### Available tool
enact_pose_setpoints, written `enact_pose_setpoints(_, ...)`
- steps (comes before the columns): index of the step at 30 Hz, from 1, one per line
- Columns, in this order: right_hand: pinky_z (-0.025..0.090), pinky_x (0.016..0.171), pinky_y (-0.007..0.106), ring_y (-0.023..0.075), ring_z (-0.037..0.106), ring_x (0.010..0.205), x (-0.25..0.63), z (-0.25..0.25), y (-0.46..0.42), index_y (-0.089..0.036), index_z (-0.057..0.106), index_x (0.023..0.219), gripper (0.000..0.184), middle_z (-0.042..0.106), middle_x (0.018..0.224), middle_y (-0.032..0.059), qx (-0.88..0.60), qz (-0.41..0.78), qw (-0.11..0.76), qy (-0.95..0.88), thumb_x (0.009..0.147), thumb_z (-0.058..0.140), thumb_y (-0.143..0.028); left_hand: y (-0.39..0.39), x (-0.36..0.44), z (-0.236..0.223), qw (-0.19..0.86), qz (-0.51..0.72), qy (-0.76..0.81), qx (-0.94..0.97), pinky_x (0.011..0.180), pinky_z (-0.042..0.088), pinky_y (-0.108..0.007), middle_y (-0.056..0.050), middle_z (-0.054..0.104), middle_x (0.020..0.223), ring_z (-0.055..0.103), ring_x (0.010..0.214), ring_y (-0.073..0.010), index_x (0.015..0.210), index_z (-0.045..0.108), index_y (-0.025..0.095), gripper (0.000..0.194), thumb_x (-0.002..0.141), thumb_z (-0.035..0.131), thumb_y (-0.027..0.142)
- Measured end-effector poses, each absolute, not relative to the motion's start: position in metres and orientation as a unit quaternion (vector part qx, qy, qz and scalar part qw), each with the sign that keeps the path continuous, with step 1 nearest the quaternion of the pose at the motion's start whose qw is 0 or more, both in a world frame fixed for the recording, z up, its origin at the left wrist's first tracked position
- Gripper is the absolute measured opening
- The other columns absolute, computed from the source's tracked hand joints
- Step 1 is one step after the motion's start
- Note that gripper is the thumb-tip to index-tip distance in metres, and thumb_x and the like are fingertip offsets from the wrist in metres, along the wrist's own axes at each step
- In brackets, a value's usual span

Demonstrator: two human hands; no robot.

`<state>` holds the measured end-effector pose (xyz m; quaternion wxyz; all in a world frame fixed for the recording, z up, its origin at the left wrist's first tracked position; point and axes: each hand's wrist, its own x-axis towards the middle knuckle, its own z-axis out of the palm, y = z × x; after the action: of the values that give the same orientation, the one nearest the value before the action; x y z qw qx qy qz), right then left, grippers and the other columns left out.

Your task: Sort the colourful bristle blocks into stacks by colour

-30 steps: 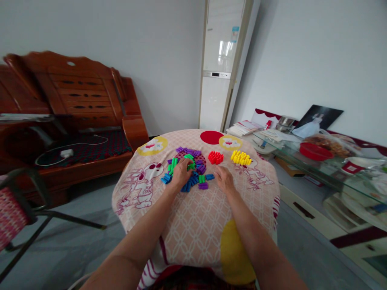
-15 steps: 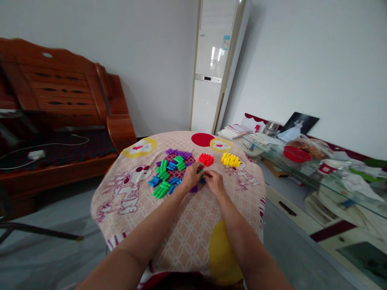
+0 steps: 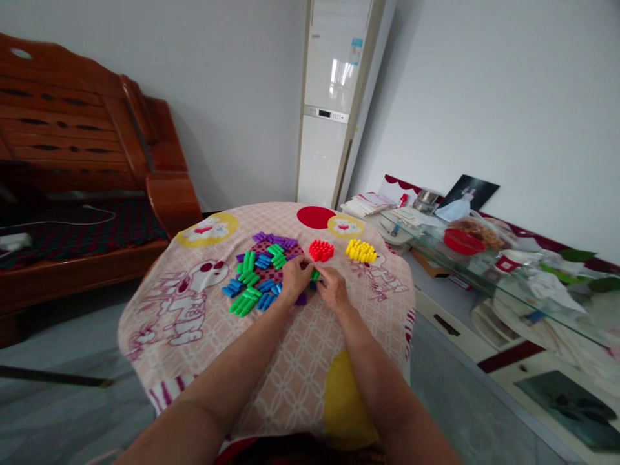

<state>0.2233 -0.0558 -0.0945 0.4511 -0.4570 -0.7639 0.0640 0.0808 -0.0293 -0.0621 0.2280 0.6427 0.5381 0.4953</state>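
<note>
Two hands meet at the middle of your round table, which is draped in a pink patterned cloth. Your left hand lies with fingers curled down at the right edge of the mixed pile of pegs, a loose scatter of green, blue and purple pieces. Your right hand sits just beside it, thumb and fingers drawn together toward the left hand. Between the two hands a green peg shows, touched by fingertips from both sides; whether either hand truly pinches it I cannot tell, since the fingers cover most of it. A purple peg peeks out under your left palm.

Beyond your knuckles, the red pegs stand together in a tight cluster, and the yellow pegs form a second cluster just to their right, apart from the red ones. Both clusters are clear of your hands.

Off the table, a wooden bench stands to your left against the wall, a tall white air conditioner fills the corner ahead, and a glass-topped stand to your right carries papers, a red bowl and a leaning framed photograph.
</note>
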Motion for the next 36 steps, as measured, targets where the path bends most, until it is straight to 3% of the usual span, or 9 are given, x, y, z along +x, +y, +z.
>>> enact_pose_setpoints(3,0.049,0.100,0.040,0.0247,0.060,0.109,0.222,-0.091,-0.058,-0.023,0.066,0.126,0.044,0.069,0.116,0.0101,-0.476,0.037,0.421,-0.771,0.084,0.054,-0.014,-0.031,0.084,-0.065,0.236,0.485,0.530,0.654,0.065,0.048,-0.025,-0.003,0.071,0.072,0.063,0.066,-0.0161,0.074,0.068,0.016,0.018,0.080,0.056,0.028)
enact_pose_setpoints(7,0.048,0.090,0.036,0.0236,0.060,0.095,0.245,-0.082,-0.058,-0.021,0.073,0.110,0.027,0.070,0.098,0.0107,-0.545,-0.040,0.442,-0.711,0.090,0.054,-0.024,-0.029,0.086,-0.068,0.283,0.480,0.497,0.665,0.064,0.050,-0.025,-0.004,0.070,0.071,0.065,0.066,-0.0165,0.081,0.068,0.015,0.034,0.091,0.046,0.039)
enact_pose_setpoints(9,0.046,0.087,0.035,0.0234,0.059,0.089,0.269,-0.077,-0.058,-0.018,0.075,0.098,0.024,0.071,0.090,0.0114,-0.634,-0.080,0.456,-0.619,0.091,0.054,-0.029,-0.028,0.081,-0.066,0.264,0.493,0.488,0.670,0.070,0.053,-0.027,-0.006,0.072,0.081,0.067,0.073,-0.0175,0.091,0.069,0.015,0.029,0.090,0.048,0.034)
enact_pose_setpoints(12,0.044,0.078,0.034,0.0230,0.059,0.081,0.307,-0.072,-0.060,-0.015,0.076,0.087,0.029,0.070,0.084,0.0131,-0.781,-0.087,0.406,-0.467,0.090,0.055,-0.034,-0.025,0.062,-0.061,0.163,0.505,0.510,0.677,0.083,0.054,-0.031,-0.008,0.072,0.098,0.067,0.086,-0.0200,0.097,0.069,0.016,0.022,0.084,0.052,0.023)
enact_pose_setpoints(17,0.044,0.069,0.033,0.0253,0.064,0.082,0.336,-0.069,-0.065,-0.019,0.079,0.095,0.033,0.073,0.093,0.0156,-0.869,-0.027,0.342,-0.356,0.089,0.052,-0.037,-0.014,0.025,-0.059,0.056,0.487,0.572,0.658,0.098,0.050,-0.039,-0.011,0.070,0.104,0.062,0.107,-0.0260,0.095,0.067,0.018,0.024,0.079,0.051,0.012)
enact_pose_setpoints(22,0.048,0.072,0.038,0.0301,0.067,0.088,0.335,-0.070,-0.063,-0.018,0.079,0.094,0.028,0.073,0.096,0.0192,-0.893,-0.007,0.308,-0.328,0.083,0.059,-0.034,-0.008,0.011,-0.068,0.047,0.435,0.619,0.652,0.100,0.048,-0.043,-0.013,0.069,0.104,0.062,0.107,-0.0289,0.099,0.067,0.016,0.025,0.078,0.053,0.013)
enact_pose_setpoints(26,0.048,0.075,0.038,0.0312,0.067,0.093,0.332,-0.071,-0.065,-0.019,0.074,0.112,0.038,0.073,0.098,0.0177,-0.887,-0.038,0.334,-0.316,0.085,0.059,-0.042,-0.008,0.013,-0.075,0.037,0.393,0.633,0.665,0.098,0.049,-0.045,-0.015,0.068,0.111,0.060,0.111,-0.0325,0.102,0.068,0.016,0.025,0.080,0.061,0.024)
enact_pose_setpoints(29,0.047,0.077,0.037,0.0296,0.067,0.095,0.325,-0.068,-0.069,-0.020,0.067,0.125,0.044,0.073,0.102,0.0161,-0.872,-0.057,0.375,-0.311,0.089,0.052,-0.042,-0.008,0.013,-0.078,0.020,0.378,0.648,0.661,0.095,0.049,-0.044,-0.014,0.067,0.113,0.058,0.113,-0.0326,0.104,0.068,0.019,0.027,0.078,0.062,0.022)
enact_pose_setpoints(36,0.046,0.079,0.034,0.0276,0.066,0.100,0.318,-0.065,-0.072,-0.020,0.066,0.127,0.044,0.072,0.110,0.0143,-0.856,-0.038,0.418,-0.303,0.093,0.041,-0.031,-0.009,0.009,-0.076,0.045,0.364,0.660,0.655,0.091,0.049,-0.042,-0.014,0.069,0.108,0.061,0.108,-0.0324,0.103,0.067,0.018,0.029,0.075,0.061,0.016)
